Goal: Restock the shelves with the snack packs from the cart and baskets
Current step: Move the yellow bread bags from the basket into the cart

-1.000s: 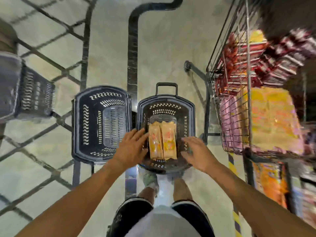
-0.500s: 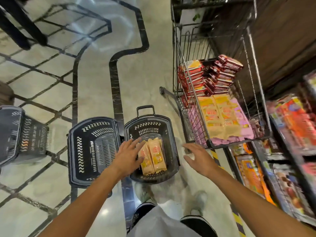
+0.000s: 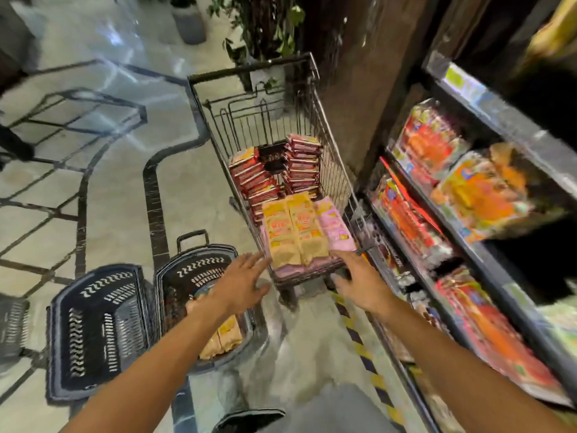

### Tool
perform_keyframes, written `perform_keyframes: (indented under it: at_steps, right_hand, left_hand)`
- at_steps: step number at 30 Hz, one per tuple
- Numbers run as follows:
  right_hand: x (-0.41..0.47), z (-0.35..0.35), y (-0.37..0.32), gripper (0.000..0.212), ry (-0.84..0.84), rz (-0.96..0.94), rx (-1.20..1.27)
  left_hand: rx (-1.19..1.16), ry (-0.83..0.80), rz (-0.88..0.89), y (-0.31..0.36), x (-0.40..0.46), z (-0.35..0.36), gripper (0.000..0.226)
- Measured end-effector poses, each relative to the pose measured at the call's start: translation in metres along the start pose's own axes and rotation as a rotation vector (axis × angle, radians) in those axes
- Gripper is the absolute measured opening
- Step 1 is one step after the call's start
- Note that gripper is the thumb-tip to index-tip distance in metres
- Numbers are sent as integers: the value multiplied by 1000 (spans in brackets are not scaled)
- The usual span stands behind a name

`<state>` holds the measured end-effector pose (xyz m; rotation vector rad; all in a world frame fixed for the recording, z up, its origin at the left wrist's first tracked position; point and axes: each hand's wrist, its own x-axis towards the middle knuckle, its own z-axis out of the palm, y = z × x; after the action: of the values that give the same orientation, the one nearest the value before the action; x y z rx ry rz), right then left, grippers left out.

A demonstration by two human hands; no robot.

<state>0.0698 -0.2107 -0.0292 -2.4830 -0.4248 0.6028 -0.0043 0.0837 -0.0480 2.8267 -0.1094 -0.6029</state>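
Observation:
A wire cart stands ahead, loaded with tan and yellow snack packs, pink packs and stacks of red packs. My left hand hovers open with spread fingers just left of the cart's near end, holding nothing. My right hand is open at the cart's near right corner, by the rim. A black basket on the floor under my left forearm holds tan snack packs. Shelves on the right carry blurred colourful packs.
A second black basket sits left of the first, and part of a third basket shows at the left edge. A potted plant stands behind the cart. Yellow-black floor tape runs along the shelf base.
My view swung up and right from the basket toward the cart and shelves. Both hands lifted away from the basket's snack packs and now reach the cart's near end.

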Motion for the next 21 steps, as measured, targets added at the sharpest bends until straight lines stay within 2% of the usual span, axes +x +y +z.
perform_keyframes:
  at_steps: [5,13,21]
  right_hand:
    - [7,-25,26,60,-43,4,-3]
    - [49,-27,24,61,-115,-26,15]
    - [111,-29,25,63,-186,91,43]
  left_hand:
    - [-16,-1,-19,28,14,-12,92]
    - [-31,25,-79,26,38,-21,70]
    - [-37,-42,-58,-5,102,-18,69]
